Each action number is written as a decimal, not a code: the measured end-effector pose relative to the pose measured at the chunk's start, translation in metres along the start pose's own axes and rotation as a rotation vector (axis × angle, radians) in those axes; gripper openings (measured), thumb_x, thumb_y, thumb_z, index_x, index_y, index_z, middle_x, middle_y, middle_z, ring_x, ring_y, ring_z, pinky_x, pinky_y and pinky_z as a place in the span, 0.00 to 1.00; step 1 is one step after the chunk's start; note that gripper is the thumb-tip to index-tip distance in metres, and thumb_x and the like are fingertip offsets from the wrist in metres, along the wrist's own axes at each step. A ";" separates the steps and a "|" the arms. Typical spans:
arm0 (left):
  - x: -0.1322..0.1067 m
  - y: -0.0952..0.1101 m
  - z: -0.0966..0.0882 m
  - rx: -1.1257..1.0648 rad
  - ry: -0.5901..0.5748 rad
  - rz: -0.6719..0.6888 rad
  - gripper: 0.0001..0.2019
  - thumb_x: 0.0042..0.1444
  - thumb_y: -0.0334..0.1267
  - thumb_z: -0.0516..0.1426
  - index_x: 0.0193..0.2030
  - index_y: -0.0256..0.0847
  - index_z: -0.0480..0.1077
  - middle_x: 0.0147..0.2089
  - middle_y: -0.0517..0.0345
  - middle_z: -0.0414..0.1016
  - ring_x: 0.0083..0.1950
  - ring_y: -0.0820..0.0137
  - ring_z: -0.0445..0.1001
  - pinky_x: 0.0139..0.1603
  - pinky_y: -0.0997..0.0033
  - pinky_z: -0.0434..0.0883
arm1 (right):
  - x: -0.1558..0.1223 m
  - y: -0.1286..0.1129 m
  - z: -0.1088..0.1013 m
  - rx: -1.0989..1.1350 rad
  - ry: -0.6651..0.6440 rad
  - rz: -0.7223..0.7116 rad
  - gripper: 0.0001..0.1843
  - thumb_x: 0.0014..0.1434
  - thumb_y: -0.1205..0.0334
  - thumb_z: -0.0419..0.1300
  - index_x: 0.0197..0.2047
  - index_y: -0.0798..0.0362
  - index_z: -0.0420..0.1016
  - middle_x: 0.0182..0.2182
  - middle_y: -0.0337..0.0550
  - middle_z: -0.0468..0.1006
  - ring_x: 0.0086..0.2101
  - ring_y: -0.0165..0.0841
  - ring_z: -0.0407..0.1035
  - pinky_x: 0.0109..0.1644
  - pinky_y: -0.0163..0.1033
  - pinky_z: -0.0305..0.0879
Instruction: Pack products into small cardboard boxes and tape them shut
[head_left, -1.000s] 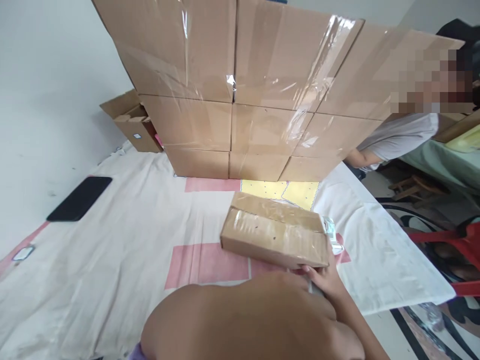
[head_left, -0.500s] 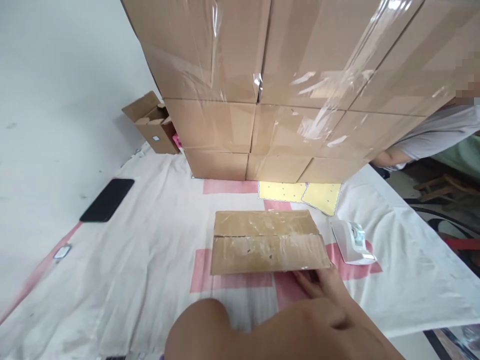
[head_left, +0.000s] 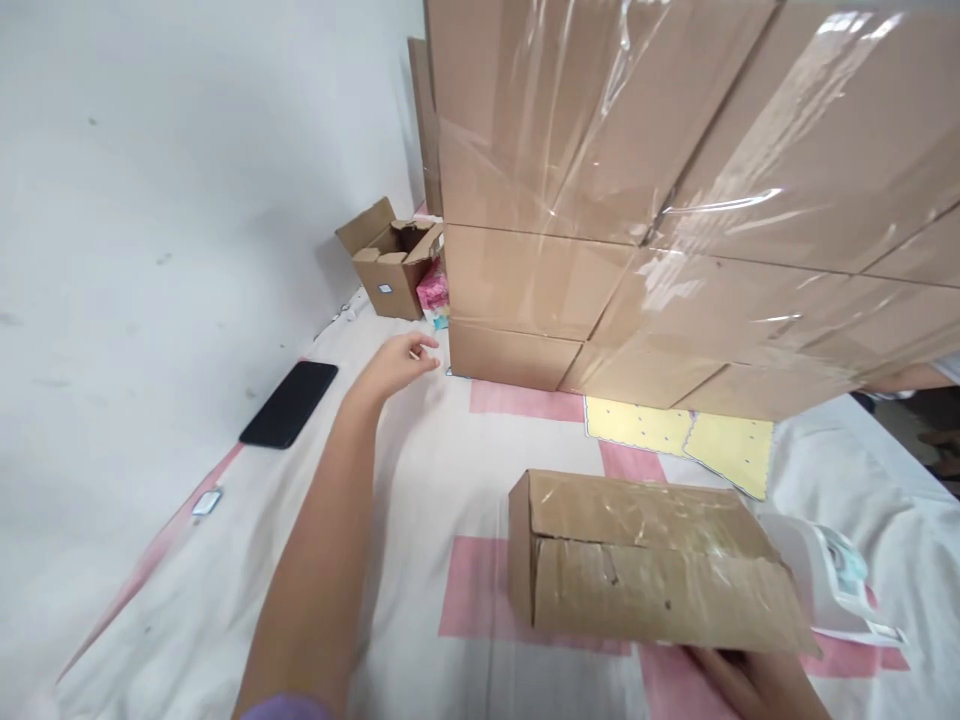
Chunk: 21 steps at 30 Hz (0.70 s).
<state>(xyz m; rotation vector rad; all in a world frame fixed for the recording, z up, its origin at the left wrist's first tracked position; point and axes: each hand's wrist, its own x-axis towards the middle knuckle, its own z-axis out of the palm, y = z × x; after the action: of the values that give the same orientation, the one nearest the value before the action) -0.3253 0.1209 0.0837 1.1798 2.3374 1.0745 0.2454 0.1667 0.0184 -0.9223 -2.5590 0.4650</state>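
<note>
My left hand (head_left: 405, 362) reaches out over the cloth, thumb and fingers apart and holding nothing. Just beyond its fingertips, a pink printed packet (head_left: 433, 292) stands beside the small open carton, partly hidden by the stacked boxes. At lower right my right hand (head_left: 754, 680) grips the near bottom edge of a taped cardboard box (head_left: 660, 570); the box covers most of its fingers. The taped flaps of that box face me.
Plastic-wrapped stacked cartons (head_left: 525, 280) rise at the back. A small open carton (head_left: 394, 280) stands by the wall. On the cloth (head_left: 420, 560) lie a black phone (head_left: 291, 403), yellow papers (head_left: 731, 450) and a white tape dispenser (head_left: 832, 580). A person's arm (head_left: 900, 380) shows at far right.
My left arm has swung from the bottom middle out to the left, toward the pink packet. The view has turned left. My right hand stays at the cardboard box.
</note>
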 end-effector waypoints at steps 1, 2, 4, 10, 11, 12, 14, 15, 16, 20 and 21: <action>0.016 -0.003 0.006 0.036 -0.055 -0.014 0.17 0.50 0.40 0.63 0.48 0.43 0.79 0.35 0.55 0.77 0.36 0.65 0.76 0.39 0.66 0.71 | -0.002 0.003 0.002 -0.019 0.011 -0.002 0.14 0.62 0.49 0.61 0.30 0.48 0.80 0.28 0.46 0.83 0.30 0.44 0.79 0.33 0.43 0.77; 0.028 -0.006 0.014 0.074 -0.106 -0.022 0.17 0.49 0.38 0.63 0.48 0.42 0.79 0.35 0.55 0.77 0.36 0.65 0.76 0.39 0.66 0.71 | -0.004 0.006 0.003 -0.039 0.023 0.010 0.16 0.63 0.48 0.60 0.31 0.48 0.81 0.29 0.47 0.84 0.31 0.45 0.80 0.34 0.44 0.78; 0.041 -0.011 0.033 0.137 -0.160 -0.040 0.15 0.48 0.38 0.64 0.45 0.41 0.79 0.36 0.53 0.79 0.38 0.62 0.77 0.41 0.66 0.70 | -0.008 0.015 0.006 -0.087 0.034 0.048 0.19 0.64 0.45 0.58 0.31 0.48 0.81 0.30 0.48 0.85 0.32 0.46 0.80 0.34 0.45 0.79; 0.041 -0.020 0.061 0.181 -0.090 -0.071 0.09 0.53 0.36 0.59 0.40 0.42 0.78 0.45 0.46 0.82 0.47 0.57 0.77 0.46 0.63 0.67 | -0.006 0.028 0.006 -0.161 -0.044 -0.113 0.18 0.62 0.48 0.59 0.28 0.47 0.81 0.29 0.47 0.85 0.31 0.47 0.80 0.33 0.48 0.78; 0.040 -0.020 0.061 0.176 -0.074 -0.075 0.09 0.53 0.35 0.58 0.40 0.42 0.78 0.46 0.46 0.82 0.47 0.57 0.77 0.46 0.63 0.67 | -0.004 0.024 0.005 -0.158 -0.043 -0.093 0.18 0.63 0.48 0.58 0.28 0.48 0.81 0.29 0.48 0.85 0.32 0.48 0.80 0.34 0.49 0.78; 0.039 -0.020 0.061 0.169 -0.056 -0.079 0.08 0.53 0.35 0.58 0.39 0.41 0.77 0.46 0.45 0.81 0.47 0.57 0.76 0.46 0.63 0.67 | 0.000 0.018 0.004 -0.145 -0.047 -0.063 0.19 0.64 0.48 0.58 0.27 0.48 0.80 0.29 0.48 0.84 0.32 0.48 0.79 0.35 0.50 0.77; 0.038 -0.020 0.059 0.140 -0.017 -0.090 0.08 0.54 0.35 0.57 0.38 0.40 0.77 0.44 0.44 0.81 0.45 0.58 0.76 0.45 0.63 0.66 | 0.006 0.006 0.002 -0.100 -0.058 0.001 0.20 0.65 0.49 0.57 0.26 0.49 0.78 0.26 0.48 0.83 0.29 0.45 0.78 0.33 0.47 0.75; 0.036 -0.020 0.057 0.119 0.001 -0.095 0.08 0.55 0.35 0.56 0.38 0.39 0.76 0.43 0.44 0.81 0.43 0.59 0.76 0.44 0.64 0.66 | 0.010 0.000 0.001 -0.074 -0.062 0.021 0.20 0.65 0.49 0.57 0.25 0.49 0.76 0.25 0.47 0.81 0.27 0.43 0.76 0.31 0.45 0.73; 0.035 -0.019 0.055 0.094 0.020 -0.098 0.08 0.57 0.35 0.55 0.38 0.38 0.76 0.41 0.44 0.81 0.41 0.61 0.75 0.42 0.65 0.66 | 0.013 -0.004 0.000 -0.051 -0.062 0.029 0.19 0.65 0.50 0.58 0.25 0.49 0.76 0.23 0.46 0.80 0.25 0.42 0.75 0.28 0.44 0.71; 0.018 0.003 0.032 0.014 0.100 -0.075 0.10 0.60 0.38 0.55 0.39 0.36 0.75 0.36 0.50 0.79 0.34 0.68 0.72 0.38 0.70 0.65 | 0.021 -0.009 0.001 -0.034 -0.032 -0.014 0.14 0.63 0.51 0.61 0.29 0.50 0.75 0.21 0.44 0.77 0.21 0.39 0.71 0.23 0.40 0.65; 0.009 0.014 0.024 0.009 0.125 -0.059 0.10 0.60 0.40 0.55 0.39 0.36 0.75 0.36 0.51 0.79 0.34 0.69 0.71 0.38 0.70 0.65 | 0.021 -0.009 0.002 -0.043 -0.018 -0.021 0.14 0.63 0.51 0.61 0.29 0.50 0.74 0.20 0.43 0.76 0.21 0.38 0.70 0.23 0.40 0.64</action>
<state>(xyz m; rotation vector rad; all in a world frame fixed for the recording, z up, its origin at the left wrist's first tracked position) -0.3096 0.1456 0.0781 1.0680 2.4571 1.1496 0.2246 0.1742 0.0254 -0.9089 -2.6018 0.4160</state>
